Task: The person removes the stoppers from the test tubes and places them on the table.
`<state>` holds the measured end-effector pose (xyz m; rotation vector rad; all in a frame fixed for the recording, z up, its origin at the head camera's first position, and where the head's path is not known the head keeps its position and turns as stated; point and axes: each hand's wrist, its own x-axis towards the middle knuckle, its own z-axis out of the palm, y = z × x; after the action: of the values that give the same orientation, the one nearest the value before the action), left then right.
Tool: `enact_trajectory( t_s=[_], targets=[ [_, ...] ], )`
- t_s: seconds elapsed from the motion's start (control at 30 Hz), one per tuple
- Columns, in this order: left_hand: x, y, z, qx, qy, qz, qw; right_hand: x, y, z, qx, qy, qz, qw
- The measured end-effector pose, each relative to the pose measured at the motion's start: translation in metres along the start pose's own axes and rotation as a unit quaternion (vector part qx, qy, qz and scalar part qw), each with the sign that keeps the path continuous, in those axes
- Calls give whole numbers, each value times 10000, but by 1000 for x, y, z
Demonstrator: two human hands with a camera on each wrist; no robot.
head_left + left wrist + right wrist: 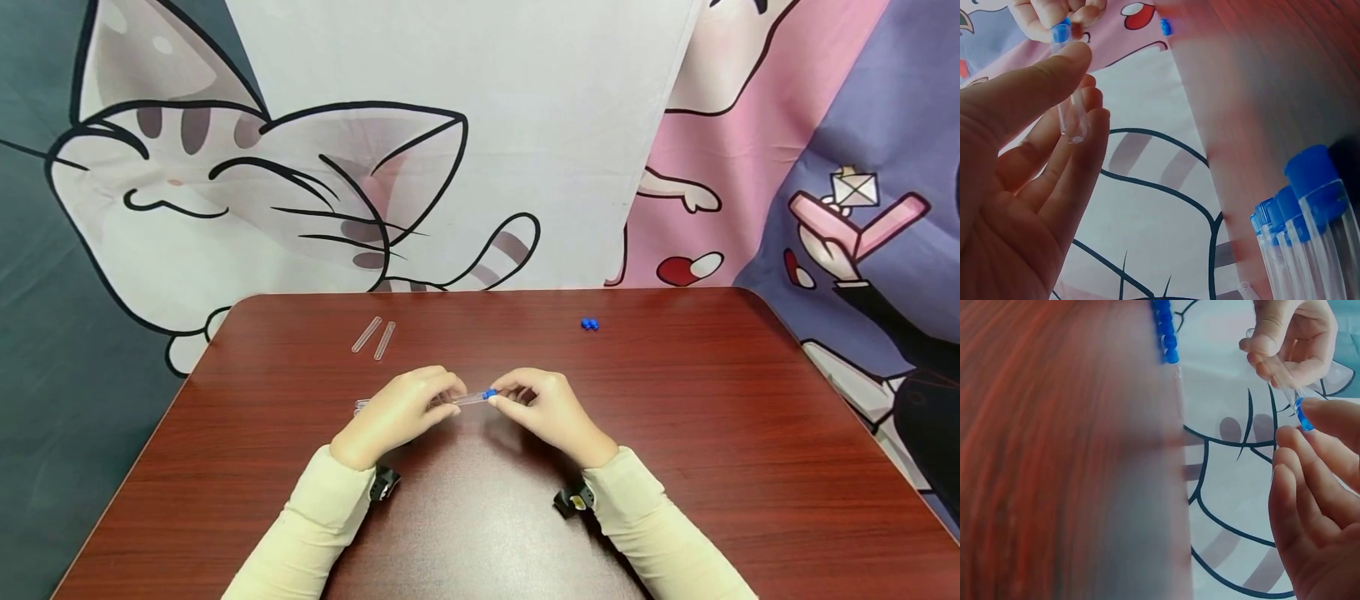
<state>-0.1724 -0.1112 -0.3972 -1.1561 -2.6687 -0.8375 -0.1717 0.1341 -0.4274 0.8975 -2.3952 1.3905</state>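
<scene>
Between thumb and fingers my left hand [408, 410] holds a clear test tube [469, 399], lying nearly level above the table. My right hand [546, 410] pinches the blue cap [490, 393] at the tube's right end. The left wrist view shows the tube's rounded closed end [1075, 134] by the left fingers, its cap [1061, 32] at the other end. Several capped test tubes [1315, 200] line up beside the left hand, which mostly hides them in the head view.
Two clear tubes without caps [367, 334] lie toward the back left of the brown table [720, 433]. A few loose blue caps [590, 324] sit at the back right. Behind the table's far edge hangs a cartoon cat cloth [570, 125].
</scene>
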Motion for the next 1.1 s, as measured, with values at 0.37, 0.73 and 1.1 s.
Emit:
enact_trajectory(
  t_s=[0.37,0.73,1.1],
  targets=[
    [1,-1,-1,-185,177,165,9995,2,-6,-4,984,26,881,9912],
    [-1,-2,-1,-149,23,170,9997,0,-5,-3,1299,-210,1197,9840],
    [0,-2,-1,-134,-19,64,9999,0,-1,-1,1279,-153,1142,9851]
  ],
)
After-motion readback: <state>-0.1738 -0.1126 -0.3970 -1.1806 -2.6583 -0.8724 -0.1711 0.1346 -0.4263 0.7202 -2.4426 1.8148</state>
